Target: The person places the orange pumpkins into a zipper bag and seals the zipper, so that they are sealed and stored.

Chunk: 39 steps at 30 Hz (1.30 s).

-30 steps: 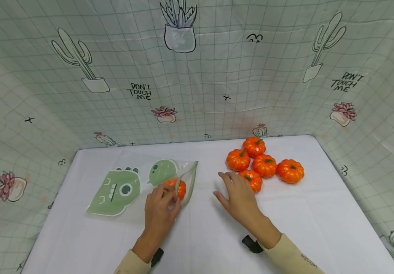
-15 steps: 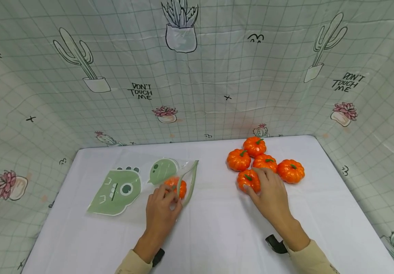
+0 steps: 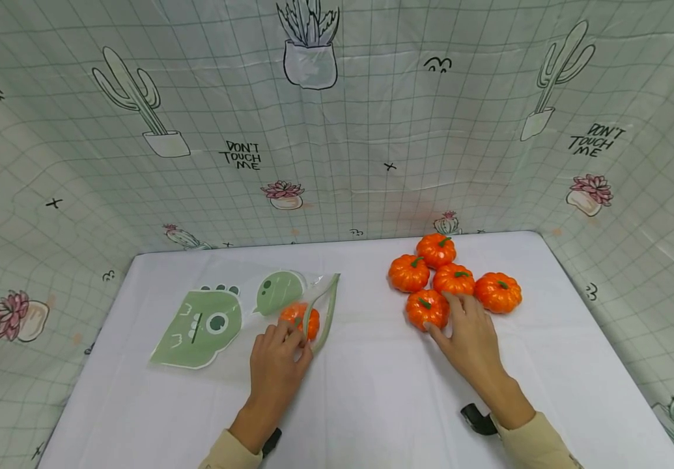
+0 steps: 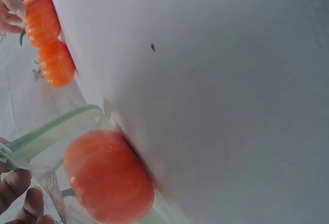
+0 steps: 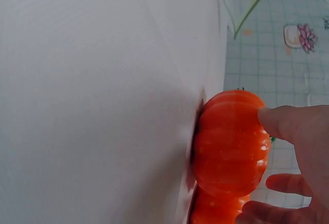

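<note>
Beige sleeves point(image 3: 538, 440) reach in from the bottom edge, each with a black device point(image 3: 479, 420) at the wrist, over a white-covered table point(image 3: 360, 404). Just beyond them are a person's two bare hands. The left hand point(image 3: 280, 365) pinches the edge of a clear plastic bag point(image 3: 234, 322) between thumb and fingers; the left wrist view shows the green strip point(image 4: 56, 126) along the bag's mouth running up from that pinch. The bag lies flat to the left, printed with a pale green dinosaur face, and its mouth gapes toward the right. Inside, close to the mouth and just past the left hand's fingertips, sits a glossy orange pumpkin point(image 4: 109, 178), seen through the plastic.

To the right, the right hand point(image 3: 473, 335) is at the nearest loose pumpkin point(image 3: 427, 311), which rests on the table between thumb and fingers. The thumb tip touches its near side, while the fingers point(image 5: 288, 184) curve loosely at its right side; whether they press on it I cannot tell. Behind this pumpkin, the middle pumpkin point(image 3: 455, 281) sits close to the fingertips, with the right-hand pumpkin point(image 3: 498, 293) beside it, the left pumpkin point(image 3: 409, 273) on the other side, and the rear pumpkin point(image 3: 436, 250) farthest back. Beyond the table's far edge hangs a pale gridded cloth point(image 3: 337, 156) printed with cacti and "DON'T TOUCH ME".
</note>
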Tool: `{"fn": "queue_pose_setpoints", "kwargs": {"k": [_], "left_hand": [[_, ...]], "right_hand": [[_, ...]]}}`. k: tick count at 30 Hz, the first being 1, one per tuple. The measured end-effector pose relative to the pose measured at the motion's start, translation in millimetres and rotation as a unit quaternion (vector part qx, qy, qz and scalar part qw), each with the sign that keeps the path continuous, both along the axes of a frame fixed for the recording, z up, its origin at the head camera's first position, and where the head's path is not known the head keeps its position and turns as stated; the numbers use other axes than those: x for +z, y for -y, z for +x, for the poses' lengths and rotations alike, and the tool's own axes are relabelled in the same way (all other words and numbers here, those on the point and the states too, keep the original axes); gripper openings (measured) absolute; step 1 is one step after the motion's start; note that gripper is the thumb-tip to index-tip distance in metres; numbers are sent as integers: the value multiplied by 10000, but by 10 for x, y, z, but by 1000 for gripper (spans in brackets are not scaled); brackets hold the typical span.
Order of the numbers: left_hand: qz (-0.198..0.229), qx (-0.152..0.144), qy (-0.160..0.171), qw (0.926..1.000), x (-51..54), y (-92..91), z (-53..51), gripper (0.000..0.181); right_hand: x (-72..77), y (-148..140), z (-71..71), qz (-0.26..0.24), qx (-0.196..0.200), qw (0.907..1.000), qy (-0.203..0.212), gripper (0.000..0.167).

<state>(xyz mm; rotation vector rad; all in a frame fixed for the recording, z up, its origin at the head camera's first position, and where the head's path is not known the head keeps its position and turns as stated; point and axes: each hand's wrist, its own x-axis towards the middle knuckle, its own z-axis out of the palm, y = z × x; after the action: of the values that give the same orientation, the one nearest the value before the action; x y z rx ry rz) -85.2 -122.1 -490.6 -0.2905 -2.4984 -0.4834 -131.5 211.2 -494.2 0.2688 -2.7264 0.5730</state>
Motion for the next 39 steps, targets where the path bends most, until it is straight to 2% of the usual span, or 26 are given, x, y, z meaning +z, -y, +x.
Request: {"fn": "queue_pose_setpoints", "kwargs": {"k": [8, 19, 29, 35, 39], "left_hand": [[-92, 19, -18, 10000, -26, 11, -5, 23], [-116, 12, -5, 9999, -28, 6, 6, 22], [-95, 21, -3, 10000, -38, 14, 4, 23], [-42, 58, 60, 10000, -28, 12, 12, 22], [89, 87, 103, 9999, -19, 13, 15, 21]], "right_hand": [[-31, 4, -35, 1, 34, 9981, 611, 75], [-28, 28, -69, 74, 69, 9975, 693, 79], [-33, 50, -75, -82, 188, 9963, 838, 83], [-15, 104, -44, -88, 218, 9951, 963, 82], [30, 187, -5, -128, 366, 9958, 826, 80]]}}
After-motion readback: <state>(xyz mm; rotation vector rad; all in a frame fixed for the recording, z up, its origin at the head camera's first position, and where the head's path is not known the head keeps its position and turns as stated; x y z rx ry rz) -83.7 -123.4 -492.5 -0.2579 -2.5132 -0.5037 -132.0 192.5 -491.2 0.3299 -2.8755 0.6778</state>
